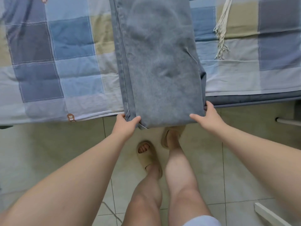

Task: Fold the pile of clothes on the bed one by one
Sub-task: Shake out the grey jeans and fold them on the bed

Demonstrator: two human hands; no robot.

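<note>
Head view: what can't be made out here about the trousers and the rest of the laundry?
The grey-blue denim trousers: far end cut off by the top edge of the head view.
The left hand and right hand: some fingers hidden under the trousers' near end.
The cream fringed cloth: only its tassels show; the rest is cut off by the top edge.
The pile of clothes: outside the frame.
</note>
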